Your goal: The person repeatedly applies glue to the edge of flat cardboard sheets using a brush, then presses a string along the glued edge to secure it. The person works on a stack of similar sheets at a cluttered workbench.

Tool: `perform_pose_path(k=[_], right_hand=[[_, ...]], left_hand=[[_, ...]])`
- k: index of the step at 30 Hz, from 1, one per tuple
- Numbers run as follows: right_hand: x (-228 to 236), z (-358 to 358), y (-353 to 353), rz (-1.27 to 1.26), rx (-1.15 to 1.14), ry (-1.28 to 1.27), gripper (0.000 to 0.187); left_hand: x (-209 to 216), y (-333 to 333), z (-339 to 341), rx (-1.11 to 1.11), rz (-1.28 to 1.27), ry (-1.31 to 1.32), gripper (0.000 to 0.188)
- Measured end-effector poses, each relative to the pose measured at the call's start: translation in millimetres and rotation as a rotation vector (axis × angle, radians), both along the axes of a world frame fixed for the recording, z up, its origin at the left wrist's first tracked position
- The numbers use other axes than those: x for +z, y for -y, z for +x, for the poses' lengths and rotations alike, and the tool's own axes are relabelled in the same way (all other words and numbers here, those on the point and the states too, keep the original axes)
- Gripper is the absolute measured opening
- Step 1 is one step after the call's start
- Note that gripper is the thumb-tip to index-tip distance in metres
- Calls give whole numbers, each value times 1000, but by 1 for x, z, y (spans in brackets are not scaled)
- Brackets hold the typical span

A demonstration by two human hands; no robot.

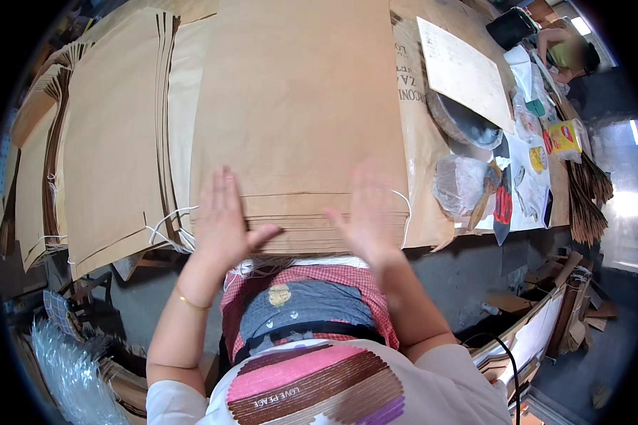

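Fingers (227,185) of the left hand (221,223) and blurred right hand (368,221) are extended, gripping nothing, over the paper stack (301,106) at centre frame; uneven pressure could skew its layered lower edges, and the white cords (186,239) beside could snag.

White board (464,67) overlapping grey bowl (455,122); red-handled scissors (500,205) near plastic-wrapped bundle (459,184); yellow packet (564,137) farther right.

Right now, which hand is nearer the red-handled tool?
Right. The right hand is over the brown paper stack, left of the tool; the left hand is over it too, farther left.
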State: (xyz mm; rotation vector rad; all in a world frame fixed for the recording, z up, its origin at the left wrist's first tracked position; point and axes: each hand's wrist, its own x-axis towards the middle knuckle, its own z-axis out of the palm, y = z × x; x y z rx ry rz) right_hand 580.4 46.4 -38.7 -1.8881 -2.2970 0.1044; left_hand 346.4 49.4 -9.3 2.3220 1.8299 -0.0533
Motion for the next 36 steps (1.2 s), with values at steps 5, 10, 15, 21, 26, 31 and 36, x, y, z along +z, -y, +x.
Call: perform_pose_path(k=[5, 10, 15, 21, 26, 31, 36], right_hand=[[-2, 67, 1, 161, -323, 19, 70], [13, 59, -6, 138, -285, -11, 52], [12, 75, -9, 269, -249, -582, 35], [-14, 83, 0, 229, -321, -142, 43], [-1, 62, -1, 282, -308, 171, 49], [2, 65, -1, 306, -255, 182, 47], [-11, 76, -1, 389, -236, -20, 44]], left_hand=[[-22, 2, -40, 128, 159, 203, 67], [-19, -5, -40, 182, 194, 368, 49], [-22, -9, -52, 248, 220, 520, 52], [-20, -6, -44, 204, 226, 354, 51], [-23, -3, -44, 195, 271, 261, 50], [-20, -5, -39, 200, 252, 243, 51], [-24, -4, -40, 199, 281, 213, 50]])
